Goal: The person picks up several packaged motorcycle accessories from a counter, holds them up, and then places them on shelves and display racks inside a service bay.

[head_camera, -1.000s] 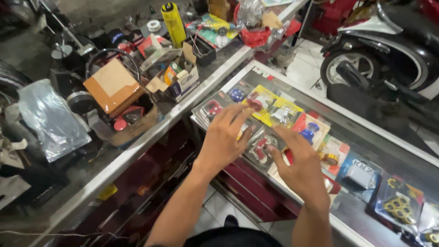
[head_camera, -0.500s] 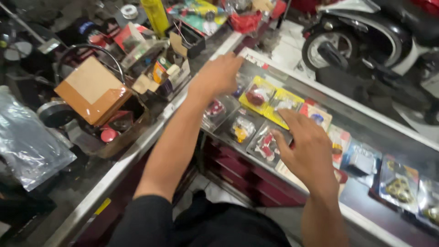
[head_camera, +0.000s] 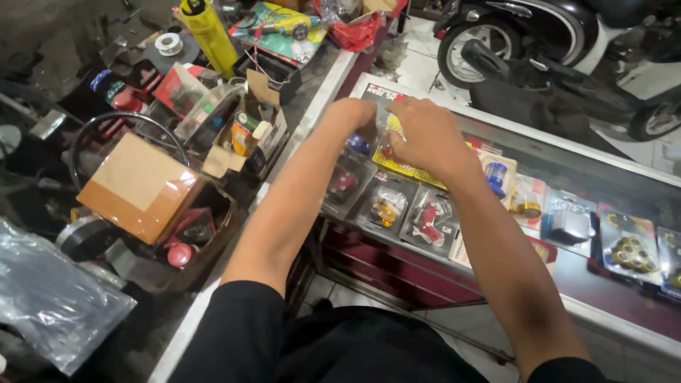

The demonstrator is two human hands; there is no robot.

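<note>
Both hands are side by side on the glass table: left hand curled, right hand pinching a yellow packet.

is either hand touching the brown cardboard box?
No. Both the left hand and right hand rest on the glass counter, far from the box.

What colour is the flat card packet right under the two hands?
Yellow, seen in the head view: the flat yellow card packet lies beneath the right hand.
</note>
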